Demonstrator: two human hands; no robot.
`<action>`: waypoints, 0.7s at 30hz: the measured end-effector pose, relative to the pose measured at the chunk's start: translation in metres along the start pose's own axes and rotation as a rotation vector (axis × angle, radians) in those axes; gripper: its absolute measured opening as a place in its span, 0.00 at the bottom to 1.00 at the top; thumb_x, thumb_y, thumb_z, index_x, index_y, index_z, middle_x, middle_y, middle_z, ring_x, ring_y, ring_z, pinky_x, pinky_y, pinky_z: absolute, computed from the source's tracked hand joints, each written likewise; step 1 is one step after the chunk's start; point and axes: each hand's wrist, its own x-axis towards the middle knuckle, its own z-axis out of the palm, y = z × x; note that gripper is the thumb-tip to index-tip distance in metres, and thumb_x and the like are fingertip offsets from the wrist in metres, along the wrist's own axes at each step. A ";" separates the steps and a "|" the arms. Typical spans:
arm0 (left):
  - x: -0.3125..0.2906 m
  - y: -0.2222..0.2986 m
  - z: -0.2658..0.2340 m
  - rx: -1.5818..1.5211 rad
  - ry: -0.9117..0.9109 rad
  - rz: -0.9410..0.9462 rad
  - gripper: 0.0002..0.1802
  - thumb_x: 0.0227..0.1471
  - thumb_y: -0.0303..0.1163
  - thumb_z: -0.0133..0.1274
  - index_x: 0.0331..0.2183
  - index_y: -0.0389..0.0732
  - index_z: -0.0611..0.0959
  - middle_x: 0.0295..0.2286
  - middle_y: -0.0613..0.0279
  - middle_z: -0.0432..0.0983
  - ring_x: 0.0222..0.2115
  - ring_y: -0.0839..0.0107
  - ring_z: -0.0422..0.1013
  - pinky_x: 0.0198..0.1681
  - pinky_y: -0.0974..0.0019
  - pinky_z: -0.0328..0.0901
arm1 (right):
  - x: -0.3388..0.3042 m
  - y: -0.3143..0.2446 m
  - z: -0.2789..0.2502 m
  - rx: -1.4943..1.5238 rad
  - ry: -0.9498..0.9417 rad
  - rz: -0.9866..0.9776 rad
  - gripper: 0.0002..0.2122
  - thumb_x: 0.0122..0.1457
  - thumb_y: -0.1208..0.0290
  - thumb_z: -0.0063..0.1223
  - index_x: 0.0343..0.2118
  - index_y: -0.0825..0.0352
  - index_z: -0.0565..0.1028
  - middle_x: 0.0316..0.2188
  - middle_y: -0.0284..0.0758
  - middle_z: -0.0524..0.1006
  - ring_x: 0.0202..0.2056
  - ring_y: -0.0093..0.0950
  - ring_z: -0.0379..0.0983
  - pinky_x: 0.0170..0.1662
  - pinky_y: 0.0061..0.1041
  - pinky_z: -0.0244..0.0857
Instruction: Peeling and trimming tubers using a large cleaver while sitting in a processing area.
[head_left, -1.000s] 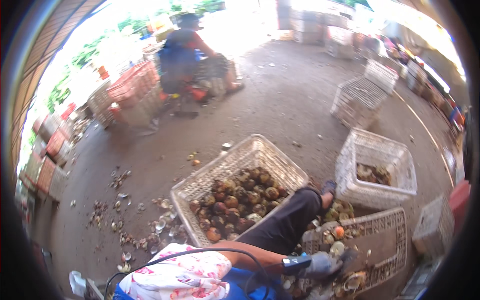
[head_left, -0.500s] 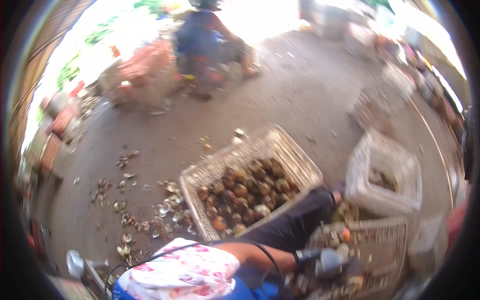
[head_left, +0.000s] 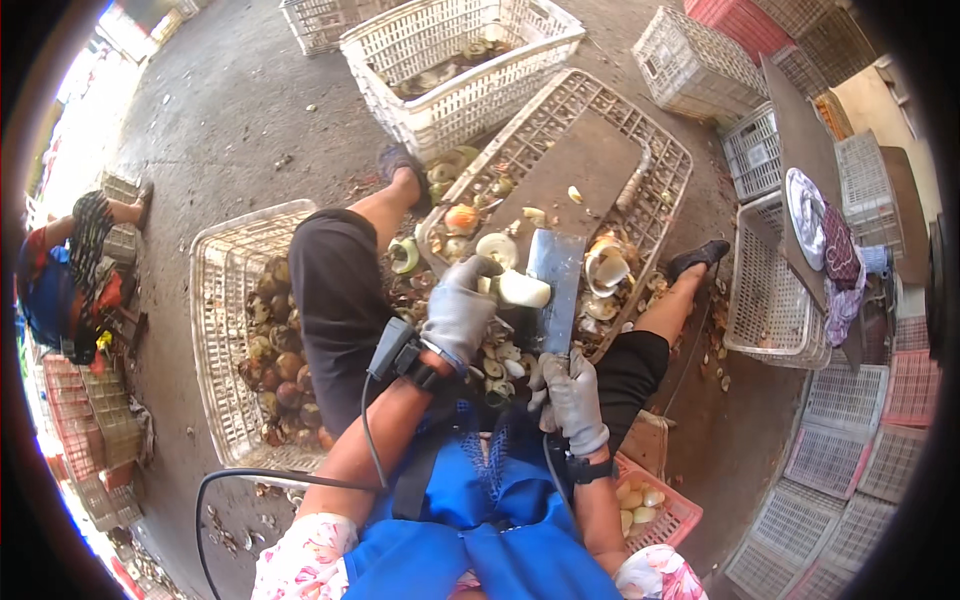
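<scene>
My left hand [head_left: 458, 310], in a grey glove, is closed on a pale, peeled onion [head_left: 524, 289]. Close against its right end stands the broad blade of a cleaver [head_left: 556, 280]. My right hand [head_left: 574, 398], also gloved, grips the cleaver's handle low down, with the blade pointing away from me. Both hands are over the near part of an upturned plastic crate [head_left: 655, 150] between my legs, which bears a dark board [head_left: 575, 165]. An orange-brown onion [head_left: 461, 219] and cut, cup-shaped onion layers [head_left: 606, 268] lie around the board.
A crate of unpeeled onions [head_left: 278, 360] stands left of my leg. A red basket [head_left: 672, 520] with pale peeled onions is at my right. Ahead is a white crate [head_left: 470, 95] holding scraps. Stacked crates [head_left: 835, 430] line the right side. Another person [head_left: 65, 270] sits far left.
The view has swung to the right and down, from the crate of unpeeled onions to the board. Both hands now show, with the onion and the cleaver; earlier only one gloved hand showed, blurred.
</scene>
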 end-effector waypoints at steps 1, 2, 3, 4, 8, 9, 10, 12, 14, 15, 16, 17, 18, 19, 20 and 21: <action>0.002 0.004 -0.002 0.095 -0.027 -0.005 0.16 0.43 0.22 0.61 0.38 0.43 0.85 0.35 0.52 0.81 0.40 0.55 0.78 0.43 0.60 0.71 | 0.001 0.000 -0.008 0.001 0.004 0.003 0.10 0.68 0.65 0.52 0.33 0.65 0.71 0.22 0.30 0.73 0.16 0.20 0.68 0.21 0.21 0.69; 0.003 0.011 -0.002 0.182 -0.050 0.013 0.15 0.42 0.24 0.62 0.37 0.44 0.85 0.35 0.53 0.81 0.40 0.55 0.77 0.43 0.58 0.70 | 0.003 0.002 -0.018 0.158 -0.037 0.081 0.11 0.69 0.64 0.51 0.31 0.63 0.70 0.22 0.29 0.72 0.16 0.19 0.67 0.21 0.21 0.68; 0.004 0.015 0.000 0.269 -0.072 0.031 0.15 0.41 0.26 0.64 0.37 0.44 0.85 0.36 0.54 0.80 0.41 0.54 0.76 0.44 0.57 0.70 | 0.006 0.004 -0.027 0.314 -0.078 0.159 0.11 0.69 0.64 0.50 0.29 0.62 0.69 0.22 0.28 0.71 0.16 0.19 0.66 0.21 0.21 0.68; 0.004 0.018 0.001 0.275 -0.072 0.029 0.15 0.41 0.26 0.64 0.37 0.44 0.85 0.36 0.54 0.80 0.41 0.54 0.76 0.44 0.57 0.70 | 0.009 0.008 -0.029 0.277 -0.083 0.167 0.14 0.70 0.61 0.48 0.27 0.59 0.67 0.20 0.27 0.68 0.15 0.18 0.63 0.20 0.22 0.66; 0.000 0.019 0.012 0.510 0.011 0.135 0.16 0.39 0.31 0.68 0.34 0.43 0.83 0.34 0.54 0.77 0.40 0.52 0.74 0.42 0.52 0.70 | 0.019 0.032 -0.043 0.394 -0.137 0.262 0.16 0.70 0.56 0.49 0.26 0.58 0.66 0.20 0.26 0.66 0.16 0.18 0.62 0.20 0.22 0.64; -0.001 0.018 0.015 0.550 0.062 0.203 0.16 0.39 0.32 0.69 0.33 0.43 0.82 0.34 0.54 0.76 0.39 0.51 0.74 0.41 0.50 0.69 | 0.020 0.040 -0.045 0.554 -0.178 0.248 0.16 0.70 0.55 0.48 0.26 0.59 0.67 0.19 0.25 0.65 0.16 0.18 0.62 0.19 0.23 0.64; -0.001 0.018 0.017 0.553 0.060 0.203 0.16 0.39 0.32 0.69 0.33 0.43 0.82 0.34 0.54 0.76 0.39 0.51 0.74 0.41 0.50 0.69 | 0.023 0.045 -0.045 0.716 -0.218 0.229 0.17 0.71 0.55 0.47 0.27 0.59 0.67 0.19 0.25 0.64 0.16 0.18 0.63 0.19 0.23 0.63; -0.002 0.017 0.021 0.584 0.102 0.224 0.18 0.38 0.34 0.70 0.33 0.42 0.82 0.33 0.53 0.76 0.38 0.51 0.74 0.40 0.50 0.69 | 0.033 0.054 -0.052 0.930 -0.380 0.275 0.15 0.71 0.57 0.46 0.31 0.63 0.71 0.19 0.25 0.64 0.17 0.18 0.63 0.19 0.23 0.64; -0.002 0.020 0.022 0.579 0.104 0.208 0.19 0.38 0.35 0.71 0.33 0.42 0.82 0.33 0.53 0.76 0.38 0.51 0.74 0.40 0.50 0.69 | 0.037 0.051 -0.051 1.134 -0.547 0.319 0.15 0.72 0.59 0.45 0.36 0.67 0.74 0.19 0.25 0.63 0.17 0.18 0.63 0.20 0.23 0.64; -0.003 0.020 0.022 0.572 0.105 0.193 0.19 0.37 0.35 0.71 0.33 0.43 0.82 0.32 0.53 0.76 0.38 0.51 0.74 0.40 0.50 0.69 | 0.037 0.049 -0.048 1.287 -0.671 0.265 0.14 0.72 0.63 0.43 0.43 0.71 0.74 0.19 0.25 0.64 0.17 0.17 0.63 0.19 0.22 0.66; -0.003 0.020 0.023 0.562 0.109 0.196 0.19 0.37 0.35 0.71 0.33 0.43 0.82 0.32 0.53 0.76 0.38 0.51 0.74 0.40 0.50 0.69 | 0.036 0.043 -0.043 1.432 -0.796 0.204 0.16 0.72 0.66 0.41 0.50 0.75 0.74 0.19 0.25 0.65 0.17 0.16 0.64 0.19 0.21 0.67; -0.002 0.018 0.023 0.561 0.108 0.196 0.19 0.37 0.36 0.71 0.33 0.43 0.82 0.32 0.53 0.76 0.38 0.51 0.74 0.40 0.50 0.69 | 0.034 0.035 -0.036 1.423 -0.800 0.202 0.16 0.72 0.66 0.41 0.50 0.75 0.74 0.19 0.25 0.65 0.17 0.16 0.64 0.19 0.21 0.67; -0.002 0.018 0.023 0.558 0.107 0.195 0.20 0.37 0.36 0.72 0.33 0.43 0.82 0.32 0.53 0.77 0.38 0.51 0.74 0.40 0.50 0.69 | 0.032 0.027 -0.029 1.512 -0.847 0.148 0.17 0.71 0.68 0.41 0.54 0.76 0.72 0.19 0.25 0.66 0.16 0.16 0.64 0.19 0.20 0.68; -0.002 0.020 0.022 0.546 0.112 0.208 0.20 0.37 0.36 0.72 0.33 0.43 0.82 0.32 0.53 0.77 0.38 0.51 0.74 0.40 0.50 0.69 | 0.029 0.020 -0.024 1.601 -0.898 0.082 0.19 0.71 0.69 0.41 0.57 0.78 0.70 0.18 0.25 0.67 0.16 0.15 0.65 0.18 0.18 0.69; -0.004 0.023 0.020 0.541 0.113 0.222 0.19 0.38 0.36 0.72 0.33 0.42 0.82 0.32 0.53 0.77 0.37 0.51 0.74 0.40 0.49 0.69 | 0.029 0.018 -0.020 1.621 -0.935 0.050 0.18 0.71 0.70 0.40 0.55 0.79 0.71 0.17 0.25 0.68 0.15 0.15 0.66 0.17 0.17 0.70; -0.006 0.024 0.017 0.534 0.116 0.237 0.18 0.39 0.36 0.71 0.33 0.42 0.82 0.31 0.54 0.77 0.37 0.51 0.74 0.40 0.49 0.69 | 0.023 0.015 -0.016 1.606 -0.943 0.036 0.18 0.71 0.70 0.40 0.55 0.79 0.71 0.17 0.25 0.68 0.15 0.15 0.66 0.17 0.17 0.70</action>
